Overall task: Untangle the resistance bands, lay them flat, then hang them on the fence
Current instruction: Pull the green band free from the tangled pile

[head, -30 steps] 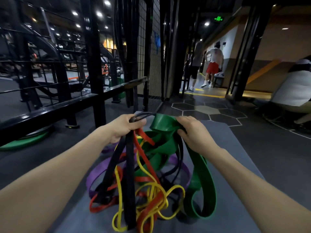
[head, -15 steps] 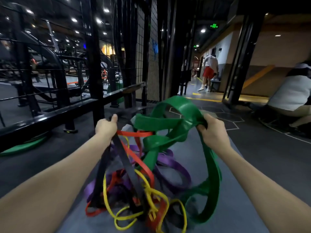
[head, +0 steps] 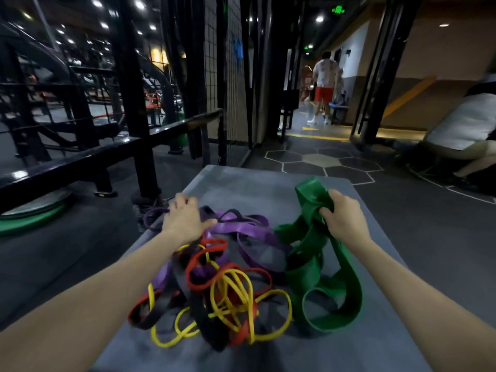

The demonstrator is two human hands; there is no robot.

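We were in the untangling step, and I had the green band (head: 319,267) as the one being worked free. My right hand (head: 342,220) was raised above the mat (head: 241,183), fingers curled tight round a bunched fold of the green band, the forearm reaching in from the lower right. Below those fingers the band drooped in wide loops onto the mat, just beside the heap. My left hand (head: 185,220) lay palm down on the far edge of the pile (head: 214,277), fingers spread and seemingly pinning a black band (head: 206,212), though I couldn't tell for sure whether they gripped it. Purple, red and yellow loops were knotted together nearer me than those fingers. Next, I judged, the green needed lifting clear and spreading flat. The fence (head: 128,146) stood off to the left, nothing hung yet.
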